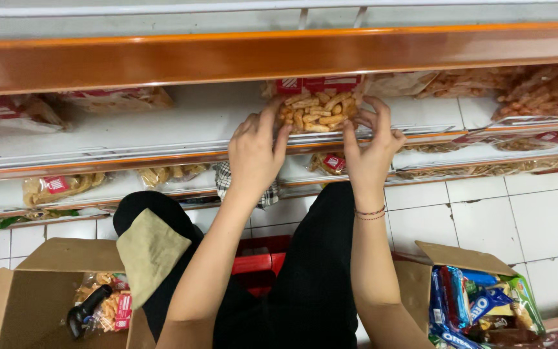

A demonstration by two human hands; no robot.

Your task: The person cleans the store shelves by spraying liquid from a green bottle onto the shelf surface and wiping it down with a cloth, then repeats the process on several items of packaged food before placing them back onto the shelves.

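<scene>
Head view: left hand (254, 155), right hand (371, 150) outstretched, gripping snack bag (314, 110).

Orange, white and red around the grip

Between both hands, the clear snack bag (318, 106) shows golden-tan sticks under a red-and-white label; above it runs an orange shelf edge (279, 58), below lie white floor tiles (537, 213), black trousers (318, 271) and brown cardboard boxes (30, 284).

We see a white shelf (201, 119) with an orange edge carrying clear snack bags (314, 106). On the white tiled floor (537, 213) stand two open cardboard boxes (30, 291).
</scene>
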